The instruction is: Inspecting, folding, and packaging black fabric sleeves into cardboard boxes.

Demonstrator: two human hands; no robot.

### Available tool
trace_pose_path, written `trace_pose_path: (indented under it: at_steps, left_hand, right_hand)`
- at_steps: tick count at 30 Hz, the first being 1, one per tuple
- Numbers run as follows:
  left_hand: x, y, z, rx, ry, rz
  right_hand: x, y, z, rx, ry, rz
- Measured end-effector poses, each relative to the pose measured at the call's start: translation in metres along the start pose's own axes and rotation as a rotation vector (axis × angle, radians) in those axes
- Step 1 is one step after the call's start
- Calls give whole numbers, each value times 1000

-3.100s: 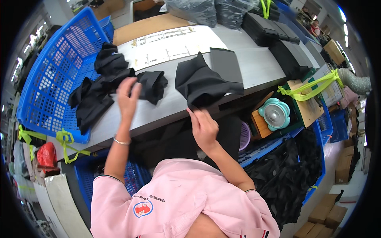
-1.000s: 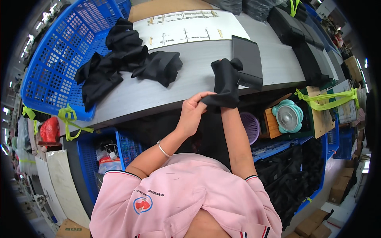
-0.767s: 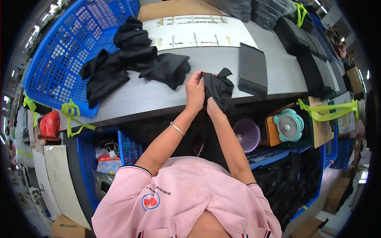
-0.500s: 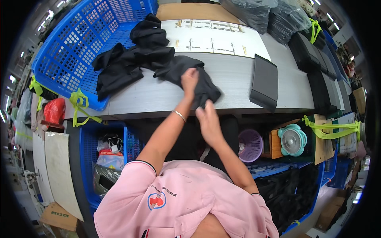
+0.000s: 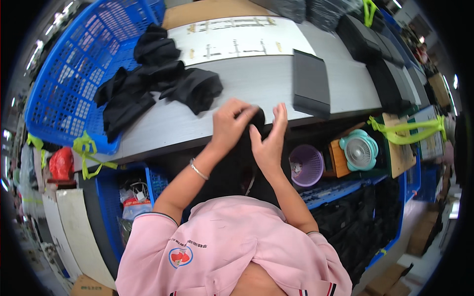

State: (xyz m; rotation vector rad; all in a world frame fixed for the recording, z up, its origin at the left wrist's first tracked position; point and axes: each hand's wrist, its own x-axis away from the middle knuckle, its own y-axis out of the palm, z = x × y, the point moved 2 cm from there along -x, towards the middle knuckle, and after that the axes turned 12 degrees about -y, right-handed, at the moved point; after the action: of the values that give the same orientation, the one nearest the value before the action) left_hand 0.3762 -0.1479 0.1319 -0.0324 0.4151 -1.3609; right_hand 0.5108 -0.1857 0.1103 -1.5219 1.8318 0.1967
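Just in front of the table edge, my left hand [image 5: 228, 124] is closed with thumb and fingers pinching a small piece of black cloth [image 5: 258, 117]. Close beside it is my right hand [image 5: 269, 144], its thumb and fingers spread on either side of the cloth; contact is hard to make out. Dark clothing or shadow behind hides how far the piece hangs. Farther left, a heap of crumpled black fabric pieces [image 5: 197, 89] lies on the table and reaches into a blue plastic basket [image 5: 74, 89].
A stack of flat black pieces [image 5: 311, 81] lies right of the hands on the grey table [image 5: 247, 79]. Behind is a white board with slots [image 5: 242, 37]. Below the table edge are a purple bin [image 5: 306, 165], a teal fan [image 5: 359, 150] and a blue crate [image 5: 108, 197].
Both hands have come away from the fabric on the table toward my body, taking a black piece off it. My right hand's fingers have spread. The view has shifted.
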Motion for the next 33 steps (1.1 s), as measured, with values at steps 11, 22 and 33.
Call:
trace_pose_path:
  at_steps: [11,22,33]
  left_hand:
    - [11,16,-34,78,-10,103]
    - [70,32,-42,1067,-1171,-598]
    - [99,165,43,491,-999,-832]
  right_hand:
    - [27,-33,26,-1115,762,-52]
    - [11,-37,84,-940,459,-42]
    - [73,53,34,-267,-10,-394]
